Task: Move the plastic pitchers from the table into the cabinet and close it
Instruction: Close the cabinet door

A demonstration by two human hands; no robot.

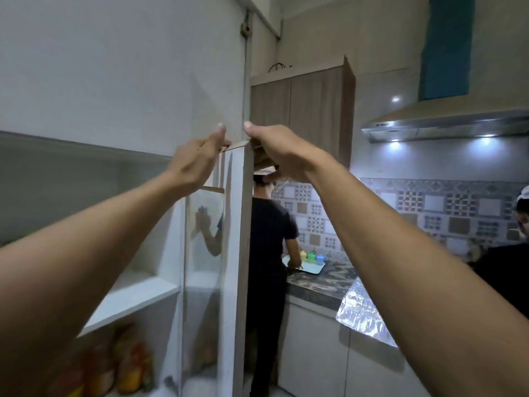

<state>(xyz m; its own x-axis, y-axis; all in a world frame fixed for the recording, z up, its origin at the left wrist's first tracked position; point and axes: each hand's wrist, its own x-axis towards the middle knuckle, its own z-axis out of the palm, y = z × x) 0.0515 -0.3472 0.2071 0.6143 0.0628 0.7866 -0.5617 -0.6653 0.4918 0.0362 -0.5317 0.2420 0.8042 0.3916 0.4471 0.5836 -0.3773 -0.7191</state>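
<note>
A tall white cabinet (pixel 137 293) stands open at the left, with a white shelf inside. Its glass-panelled door (pixel 233 224) is swung out edge-on toward me. My left hand (pixel 197 156) rests on the top corner of the door from the left, fingers over its edge. From the right, my right hand (pixel 274 150) grips the same top edge. Blurred colourful pitchers (pixel 126 365) sit on a lower shelf of the cabinet. No table is in view.
A person in black (pixel 269 253) stands right behind the door at a dark stone counter (pixel 320 285) that carries a tray of small coloured cups (pixel 312 257). Another person (pixel 512 267) is at the far right. Foil (pixel 363 310) hangs over the counter edge. A range hood (pixel 446 124) hangs above.
</note>
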